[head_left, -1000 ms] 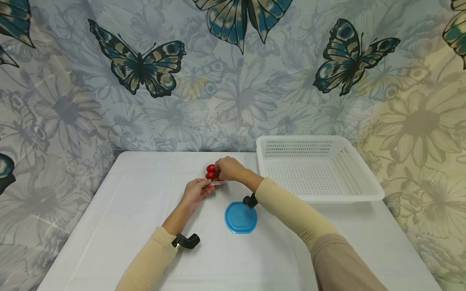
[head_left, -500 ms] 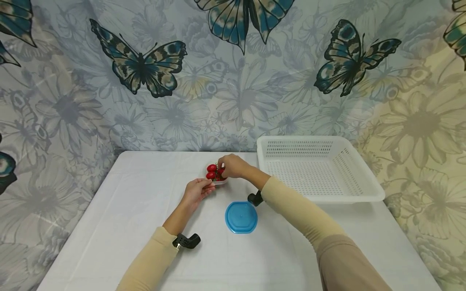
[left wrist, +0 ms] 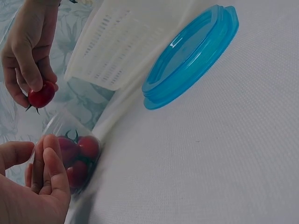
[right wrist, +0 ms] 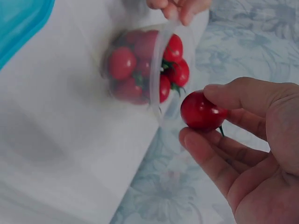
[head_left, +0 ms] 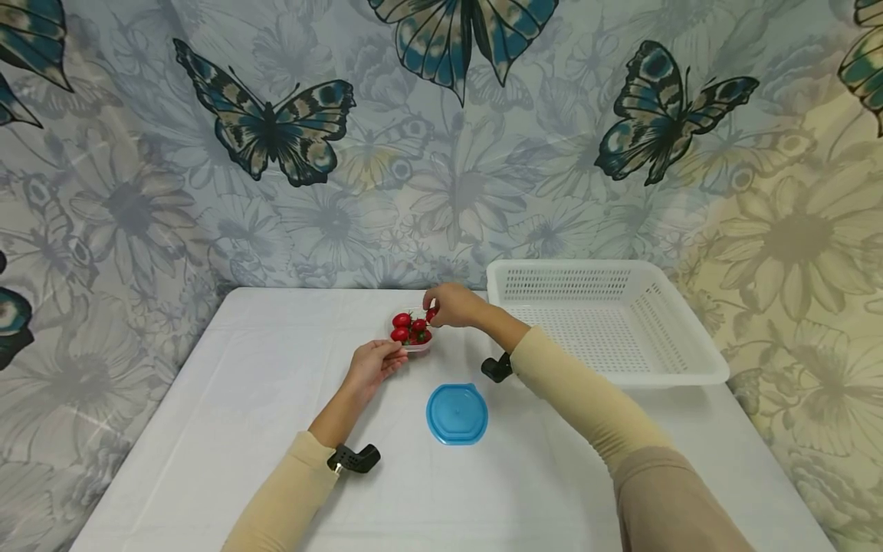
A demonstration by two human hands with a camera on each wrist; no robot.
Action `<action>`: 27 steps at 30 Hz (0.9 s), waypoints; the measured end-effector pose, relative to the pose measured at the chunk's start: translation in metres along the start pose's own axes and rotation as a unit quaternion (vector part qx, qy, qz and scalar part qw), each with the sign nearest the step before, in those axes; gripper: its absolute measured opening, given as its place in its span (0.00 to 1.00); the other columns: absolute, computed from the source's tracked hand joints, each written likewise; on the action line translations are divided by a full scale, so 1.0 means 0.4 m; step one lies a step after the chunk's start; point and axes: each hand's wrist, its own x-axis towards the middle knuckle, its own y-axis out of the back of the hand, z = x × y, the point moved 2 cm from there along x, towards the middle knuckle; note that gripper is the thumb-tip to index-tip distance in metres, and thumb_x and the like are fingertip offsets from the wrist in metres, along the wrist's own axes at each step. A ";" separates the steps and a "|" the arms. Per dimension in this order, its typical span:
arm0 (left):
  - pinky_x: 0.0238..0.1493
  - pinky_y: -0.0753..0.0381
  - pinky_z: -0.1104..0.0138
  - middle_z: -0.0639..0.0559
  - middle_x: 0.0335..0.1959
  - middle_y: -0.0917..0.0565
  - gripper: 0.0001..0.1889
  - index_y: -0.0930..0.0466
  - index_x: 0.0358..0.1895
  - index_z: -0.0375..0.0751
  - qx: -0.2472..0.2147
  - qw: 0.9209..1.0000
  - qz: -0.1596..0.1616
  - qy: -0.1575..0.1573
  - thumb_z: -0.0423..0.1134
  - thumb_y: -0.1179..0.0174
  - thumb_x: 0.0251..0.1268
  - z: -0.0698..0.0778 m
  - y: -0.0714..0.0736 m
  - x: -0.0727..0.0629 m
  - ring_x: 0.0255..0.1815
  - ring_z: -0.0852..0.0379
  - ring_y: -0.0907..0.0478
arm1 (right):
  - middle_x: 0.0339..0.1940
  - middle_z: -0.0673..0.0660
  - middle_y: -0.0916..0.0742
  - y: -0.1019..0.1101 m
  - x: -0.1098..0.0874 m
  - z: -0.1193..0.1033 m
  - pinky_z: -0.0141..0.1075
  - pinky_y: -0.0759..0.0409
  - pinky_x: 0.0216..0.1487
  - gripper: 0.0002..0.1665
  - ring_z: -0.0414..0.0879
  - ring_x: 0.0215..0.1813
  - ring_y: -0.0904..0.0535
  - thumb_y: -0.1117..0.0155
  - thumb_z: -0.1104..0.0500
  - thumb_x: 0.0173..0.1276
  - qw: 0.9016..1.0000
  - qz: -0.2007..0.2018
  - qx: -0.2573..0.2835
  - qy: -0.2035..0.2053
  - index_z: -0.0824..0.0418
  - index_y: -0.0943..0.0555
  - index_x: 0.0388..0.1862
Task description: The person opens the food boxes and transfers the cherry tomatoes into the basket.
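My left hand [head_left: 372, 364] pinches the near rim of a small clear plastic tub [head_left: 418, 349], which stands on the table. Several red cherry tomatoes [right wrist: 122, 63] with green stems fill it. Just above the tub's right side, my right hand [head_left: 455, 305] holds one cherry tomato [right wrist: 201, 111] between thumb and fingertips. In the right wrist view that tomato is apart from the tub's rim, its green stem showing below. A round blue lid [head_left: 457, 414] with a small tab lies flat on the table, nearer than the tub.
A large white perforated plastic basket [head_left: 607, 377] stands at the back right, near my right forearm. The table bears a white cloth [head_left: 276, 368]. Behind it hangs a butterfly-patterned backdrop [head_left: 455, 192].
My right hand has risen out of the tub and moved right, lifting one cherry tomato from the others. The left hand stays at the tub's rim.
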 end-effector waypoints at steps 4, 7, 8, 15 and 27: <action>0.37 0.18 0.75 0.49 0.33 0.13 0.10 0.26 0.48 0.34 0.000 1.000 0.002 0.000 0.37 0.43 0.71 0.000 0.001 0.000 0.30 0.63 0.16 | 0.43 0.59 0.13 0.023 -0.003 0.011 0.34 0.21 0.40 0.18 0.48 0.42 0.18 0.33 0.61 0.61 1.000 -0.003 0.001 -0.009 0.62 0.18 0.51; 0.36 0.19 0.75 0.50 0.32 0.13 0.10 0.26 0.48 0.35 -0.001 1.000 0.000 0.001 0.37 0.43 0.70 0.000 0.001 0.001 0.29 0.63 0.16 | 0.46 0.60 0.13 0.043 -0.009 0.019 0.35 0.20 0.41 0.18 0.49 0.44 0.18 0.34 0.62 0.61 1.000 -0.001 0.005 -0.009 0.63 0.18 0.51; 0.36 0.19 0.75 0.51 0.31 0.13 0.10 0.27 0.48 0.35 -0.001 1.000 -0.001 0.002 0.37 0.43 0.70 0.000 0.001 0.001 0.29 0.63 0.16 | 0.46 0.61 0.13 0.051 -0.012 0.020 0.36 0.20 0.42 0.18 0.50 0.45 0.18 0.34 0.63 0.61 1.000 0.001 0.008 -0.011 0.63 0.18 0.51; 0.37 0.17 0.75 0.52 0.31 0.13 0.10 0.26 0.48 0.34 0.003 1.000 0.004 0.002 0.37 0.44 0.71 -0.003 0.002 0.005 0.29 0.63 0.16 | 0.45 0.62 0.13 0.091 -0.025 0.049 0.38 0.20 0.43 0.17 0.51 0.44 0.18 0.35 0.63 0.60 1.000 0.023 0.008 -0.019 0.63 0.18 0.49; 0.35 0.18 0.76 0.53 0.29 0.14 0.09 0.26 0.47 0.35 -0.005 1.000 -0.002 0.002 0.36 0.43 0.70 -0.002 0.005 0.004 0.28 0.63 0.16 | 0.43 0.64 0.13 0.126 -0.038 0.139 0.43 0.19 0.44 0.18 0.54 0.44 0.18 0.35 0.64 0.58 0.997 0.065 0.019 -0.032 0.65 0.18 0.49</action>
